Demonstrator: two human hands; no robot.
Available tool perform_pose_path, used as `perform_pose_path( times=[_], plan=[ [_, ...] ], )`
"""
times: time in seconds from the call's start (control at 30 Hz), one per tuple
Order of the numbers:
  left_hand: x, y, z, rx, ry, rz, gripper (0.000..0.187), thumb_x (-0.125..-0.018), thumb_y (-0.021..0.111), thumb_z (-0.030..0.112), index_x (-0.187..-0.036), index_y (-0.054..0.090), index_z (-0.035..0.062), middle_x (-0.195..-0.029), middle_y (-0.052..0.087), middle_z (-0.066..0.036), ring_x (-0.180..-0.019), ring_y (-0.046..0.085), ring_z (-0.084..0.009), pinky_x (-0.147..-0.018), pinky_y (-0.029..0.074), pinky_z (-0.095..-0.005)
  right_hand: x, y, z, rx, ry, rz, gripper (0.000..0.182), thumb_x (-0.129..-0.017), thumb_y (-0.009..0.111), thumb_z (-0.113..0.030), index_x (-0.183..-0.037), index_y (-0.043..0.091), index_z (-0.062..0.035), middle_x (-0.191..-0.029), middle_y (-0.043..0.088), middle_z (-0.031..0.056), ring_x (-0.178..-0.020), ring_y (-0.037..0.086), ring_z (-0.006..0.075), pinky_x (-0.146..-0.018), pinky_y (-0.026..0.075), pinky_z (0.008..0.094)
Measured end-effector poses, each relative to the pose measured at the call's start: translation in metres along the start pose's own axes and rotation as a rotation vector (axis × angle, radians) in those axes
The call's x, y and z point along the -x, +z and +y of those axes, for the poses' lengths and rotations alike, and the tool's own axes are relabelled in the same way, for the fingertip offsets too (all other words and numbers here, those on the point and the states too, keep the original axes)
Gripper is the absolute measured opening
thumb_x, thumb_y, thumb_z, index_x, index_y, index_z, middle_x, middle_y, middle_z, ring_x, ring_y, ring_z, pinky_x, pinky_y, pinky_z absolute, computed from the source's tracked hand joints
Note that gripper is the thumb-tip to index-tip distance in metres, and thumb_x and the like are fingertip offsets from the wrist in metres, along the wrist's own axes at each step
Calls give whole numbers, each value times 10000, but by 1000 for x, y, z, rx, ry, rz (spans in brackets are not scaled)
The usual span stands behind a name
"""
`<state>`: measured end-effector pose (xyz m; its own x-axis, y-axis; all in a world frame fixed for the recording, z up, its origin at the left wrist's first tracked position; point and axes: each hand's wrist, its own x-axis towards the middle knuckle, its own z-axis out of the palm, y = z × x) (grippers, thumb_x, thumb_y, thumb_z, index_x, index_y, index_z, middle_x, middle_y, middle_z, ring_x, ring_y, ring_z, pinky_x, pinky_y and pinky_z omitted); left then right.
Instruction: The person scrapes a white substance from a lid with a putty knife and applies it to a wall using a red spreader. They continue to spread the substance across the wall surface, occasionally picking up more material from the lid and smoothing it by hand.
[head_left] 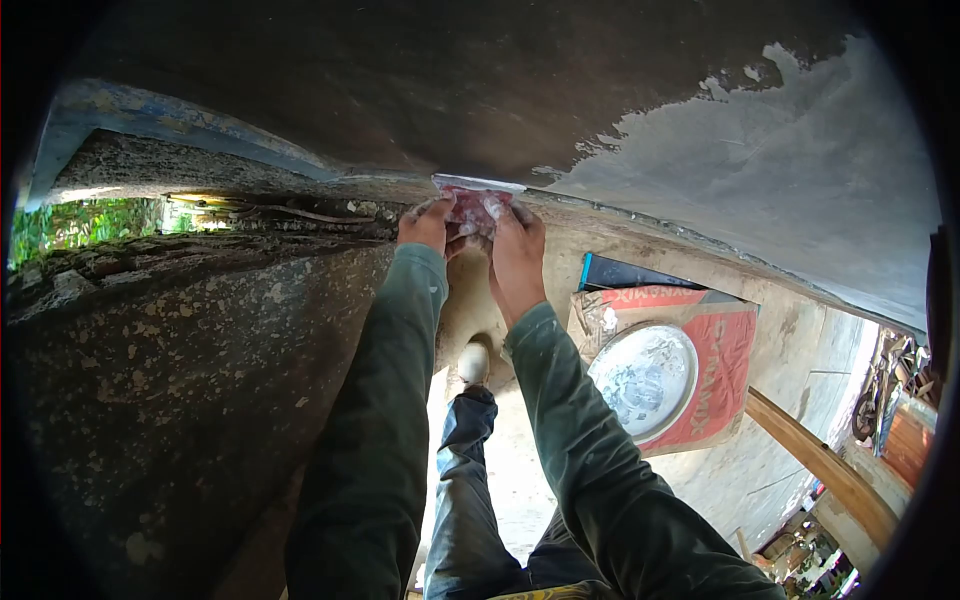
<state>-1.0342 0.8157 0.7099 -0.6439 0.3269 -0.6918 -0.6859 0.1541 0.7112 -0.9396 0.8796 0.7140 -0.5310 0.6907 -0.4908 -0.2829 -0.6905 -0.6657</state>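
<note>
left hand (427, 226): gripping red pale-edged tool (466, 210) | right hand (519, 252): gripping its other side | wall (450, 90): just ahead of both | round pan (645, 380): right of right hand, nearer the body

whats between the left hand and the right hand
In the head view, a smeared reddish piece with a pale edge lies between the left hand and the right hand, held by both.

One head-worn view — forward and down, fairly near both hands (428, 224) (519, 258).
</note>
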Motion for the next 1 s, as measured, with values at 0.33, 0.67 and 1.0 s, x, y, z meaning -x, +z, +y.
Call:
perform_pose_path(
  times=[0.33, 0.67, 1.0],
  plan=[
    [39, 28, 67, -72, 101, 82, 237, -866, 667, 204, -993, 631, 7, -877, 694, -113, -717, 681, -220, -618, 566, -354, 23, 51, -57, -18, -64, 50, 127, -941, 558, -93, -977, 626, 9, -874, 690, 99, -713, 673, 176, -599, 536, 300],
    [157, 11, 102, 125, 491, -37, 162, -867, 608, 130, -953, 667, 6, -844, 681, -72, -679, 651, -155, -591, 527, -282, 105, 78, -86, 374, -458, -99, 140, -878, 585, -117, -894, 583, 21, -716, 605, 118, -629, 497, 148, -590, 421, 314],
    [66, -7, -53, -52, 7, -65, 244, -834, 695, 215, -1000, 678, 37, -884, 698, -81, -691, 685, -185, -554, 583, -338, 68, -52, -4, -31, 41, 46, 207, -958, 550, -120, -1080, 627, 28, -855, 680, 78, -639, 632, 125, -578, 530, 262]
  ],
)
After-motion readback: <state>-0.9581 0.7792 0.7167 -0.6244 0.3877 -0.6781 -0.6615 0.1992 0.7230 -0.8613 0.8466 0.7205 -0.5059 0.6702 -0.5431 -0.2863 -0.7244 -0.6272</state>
